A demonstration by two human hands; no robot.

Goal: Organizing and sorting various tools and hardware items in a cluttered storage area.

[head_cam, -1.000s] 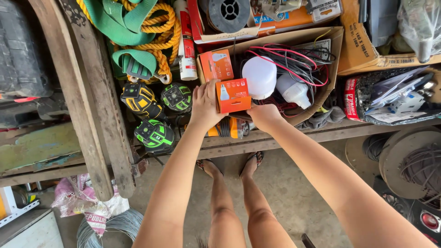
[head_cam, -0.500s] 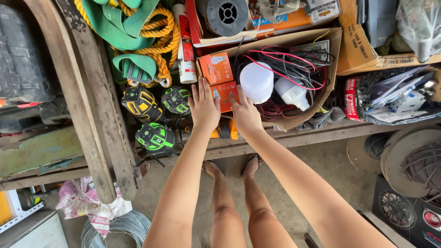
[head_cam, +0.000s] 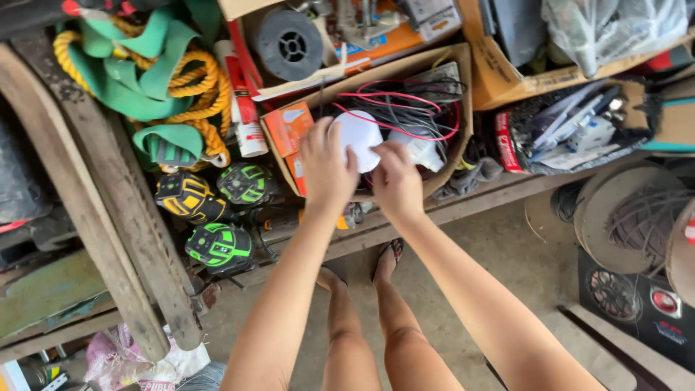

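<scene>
A yellow rope point(head_cam: 195, 87) tangled with green strapping point(head_cam: 137, 80) lies at the far left, with tape measures point(head_cam: 217, 210) below it. Next, the left hand point(head_cam: 327, 168) curls its fingers on the white bulb point(head_cam: 357, 137) over the cardboard box point(head_cam: 441, 108), beside small orange boxes point(head_cam: 288, 129). The right hand point(head_cam: 397, 181) grips the bulb's lower edge, fingers bent, above red and black wires point(head_cam: 405, 108).

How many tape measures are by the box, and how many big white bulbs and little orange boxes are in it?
Round tape measures, black with green or yellow: 3 (yellow-and-black tape measure, upper green-and-black tape measure, lower green-and-black tape measure)
Large white light bulbs: 2 (round white bulb between left hand and right hand, second white bulb)
Small orange cardboard boxes: 2 that show (upper orange box, lower orange box)
Total: 7
</scene>
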